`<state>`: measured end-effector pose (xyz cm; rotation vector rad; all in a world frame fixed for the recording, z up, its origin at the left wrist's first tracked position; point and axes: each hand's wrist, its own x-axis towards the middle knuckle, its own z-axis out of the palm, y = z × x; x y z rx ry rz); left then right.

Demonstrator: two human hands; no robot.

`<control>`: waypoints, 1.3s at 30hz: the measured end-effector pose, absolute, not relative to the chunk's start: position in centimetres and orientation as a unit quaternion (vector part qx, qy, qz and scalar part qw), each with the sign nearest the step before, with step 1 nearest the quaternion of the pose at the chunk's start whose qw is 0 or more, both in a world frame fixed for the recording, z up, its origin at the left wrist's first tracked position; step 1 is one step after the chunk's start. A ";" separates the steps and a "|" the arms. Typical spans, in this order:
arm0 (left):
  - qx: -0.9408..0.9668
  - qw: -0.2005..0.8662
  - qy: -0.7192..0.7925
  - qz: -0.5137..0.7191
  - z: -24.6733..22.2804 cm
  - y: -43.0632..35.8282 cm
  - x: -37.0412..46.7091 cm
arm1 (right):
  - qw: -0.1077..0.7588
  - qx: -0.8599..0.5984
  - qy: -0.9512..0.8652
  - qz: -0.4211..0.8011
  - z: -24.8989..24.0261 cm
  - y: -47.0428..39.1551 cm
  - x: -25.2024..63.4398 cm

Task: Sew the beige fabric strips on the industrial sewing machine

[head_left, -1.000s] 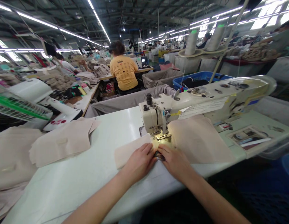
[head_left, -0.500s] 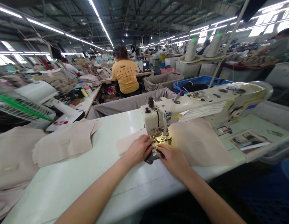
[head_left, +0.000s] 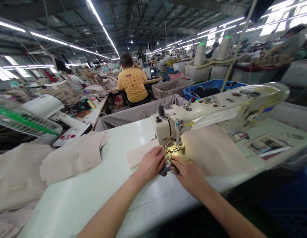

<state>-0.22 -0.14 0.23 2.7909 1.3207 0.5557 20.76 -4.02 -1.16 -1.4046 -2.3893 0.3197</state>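
Observation:
At the needle area of a cream sewing machine (head_left: 193, 112), my two hands work close together. My left hand (head_left: 151, 163) is left of the presser foot, fingers together and curled down at the edge of a beige fabric piece (head_left: 138, 154), which lies flat behind it. My right hand (head_left: 190, 175) is just right of the dark front bed, thumb and fingers bent together by the lit metal needle plate (head_left: 177, 151). What its fingertips grip is too small to make out. A larger beige fabric panel (head_left: 213, 152) lies beyond my right hand, against the machine.
Stacked beige panels (head_left: 71, 157) and a white fan (head_left: 44, 107) stand left on the pale green table (head_left: 94, 195). A small tray (head_left: 267, 145) with tools lies right. Thread cones (head_left: 199, 54) rise behind. A co-worker in a yellow shirt (head_left: 132, 84) sits ahead, beyond a grey cloth-lined bin (head_left: 133, 110).
The whole view has shifted slightly. Both hands keep nearly the same place at the machine, and the fabric pieces look unmoved. The co-worker's head has shifted a little.

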 end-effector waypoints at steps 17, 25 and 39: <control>0.863 0.019 0.495 0.097 2.3 -4.5 0.0 | 0.353 -0.524 -0.766 0.118 -2.6 -4.1 21.9; 0.736 -0.058 0.672 -0.065 3.5 -3.8 -1.4 | 0.449 -0.467 -0.744 0.161 -3.2 -4.2 23.0; 0.713 -0.053 0.694 -0.086 4.5 -5.4 -0.4 | 0.195 -0.467 -0.850 0.144 -1.2 -5.9 23.3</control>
